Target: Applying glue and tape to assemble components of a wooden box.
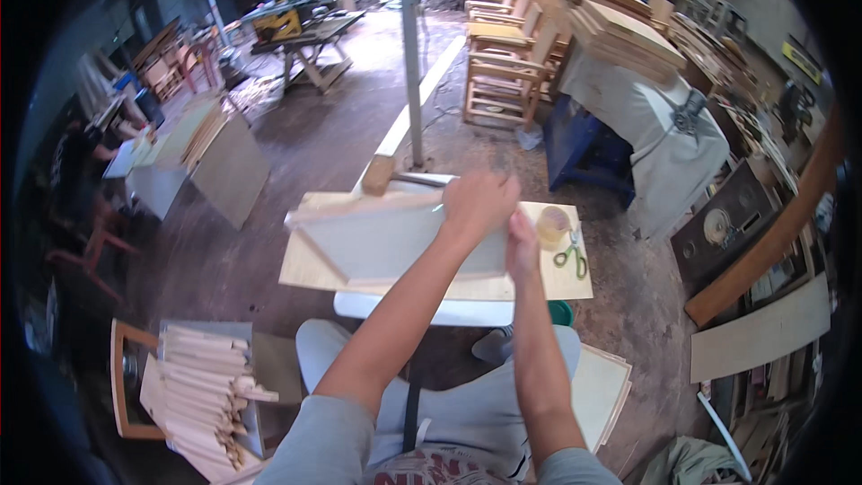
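A shallow tray-like panel [404,238], pale grey with light wooden edge strips, lies across a plywood board [310,269] in front of me. My left hand [480,205] is over its far right corner, slightly blurred, with the fingers curled in; what they pinch is hidden. Close by, my right hand [523,244] grips the panel's right end, thumb up along the edge. A roll of clear yellowish tape [552,224] sits on the board just right of my hands. Beside the tape lie green-handled scissors [571,257].
Under the board shows a white support [431,308]. Wood strips [202,386] are stacked at my lower left. A metal post [411,63] rises beyond the board, near a wooden block [378,175]. Wooden chairs [507,72] and a cloth-covered stand [620,99] are farther right. Other people work at far left.
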Demonstrator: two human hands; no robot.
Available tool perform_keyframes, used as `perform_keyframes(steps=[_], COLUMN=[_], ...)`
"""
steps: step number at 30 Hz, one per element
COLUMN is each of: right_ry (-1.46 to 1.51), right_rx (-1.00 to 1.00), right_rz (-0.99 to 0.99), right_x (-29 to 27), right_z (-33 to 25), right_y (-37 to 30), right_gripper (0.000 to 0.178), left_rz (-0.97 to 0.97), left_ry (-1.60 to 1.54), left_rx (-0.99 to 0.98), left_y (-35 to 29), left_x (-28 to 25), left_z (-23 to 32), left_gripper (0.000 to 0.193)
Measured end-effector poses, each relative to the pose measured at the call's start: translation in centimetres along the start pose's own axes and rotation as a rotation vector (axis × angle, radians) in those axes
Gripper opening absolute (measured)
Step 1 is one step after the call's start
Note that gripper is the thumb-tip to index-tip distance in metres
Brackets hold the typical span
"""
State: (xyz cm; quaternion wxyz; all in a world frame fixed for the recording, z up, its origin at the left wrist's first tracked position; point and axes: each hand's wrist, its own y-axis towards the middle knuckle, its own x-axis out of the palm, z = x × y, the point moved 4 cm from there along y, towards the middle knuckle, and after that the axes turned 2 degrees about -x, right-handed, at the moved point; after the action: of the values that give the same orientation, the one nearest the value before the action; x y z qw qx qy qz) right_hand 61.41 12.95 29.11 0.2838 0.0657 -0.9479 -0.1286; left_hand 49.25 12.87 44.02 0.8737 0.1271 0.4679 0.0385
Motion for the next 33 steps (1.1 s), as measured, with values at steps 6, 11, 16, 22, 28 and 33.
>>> perform_keyframes(steps=[6, 11, 16, 22, 28, 33], right_ry=[0.278, 0.338, 0.351, -0.108, -1.292, -1.464], right_rx=[0.139, 0.228, 0.262, 0.352, 0.18, -0.159], right_rz=[0.016, 0.065, 0.056, 0.125, -0.053, -0.362], right_x=[-6.4, -9.8, -9.8, -14.9, -15.9, -14.4], right_z=[5.1, 5.3, 5.6, 5.7, 15.2, 22.3], right_y=[-3.9, -4.8, -4.7, 2.7, 15.9, 22.9], right_gripper=[0.051, 0.06, 0.051, 0.029, 0.028, 0.037], left_rz=[-0.15, -0.115, 0.039, -0.27, -0.309, -0.336], left_ry=[0.084, 0.098, 0.058, 0.182, 0.137, 0.162], left_rx=[0.006, 0.067, 0.147, -0.052, -0.135, -0.151], left_y=[-1.5, -2.9, -2.0, -0.9, -1.6, -0.8], left_x=[9.1, 10.9, 6.8, 2.8, 2.5, 2.1], left_z=[-0.8, 0.5, -5.7, -13.3, -13.4, -13.9], left_gripper=[0.045, 0.038, 0.031, 0.052, 0.053, 0.052])
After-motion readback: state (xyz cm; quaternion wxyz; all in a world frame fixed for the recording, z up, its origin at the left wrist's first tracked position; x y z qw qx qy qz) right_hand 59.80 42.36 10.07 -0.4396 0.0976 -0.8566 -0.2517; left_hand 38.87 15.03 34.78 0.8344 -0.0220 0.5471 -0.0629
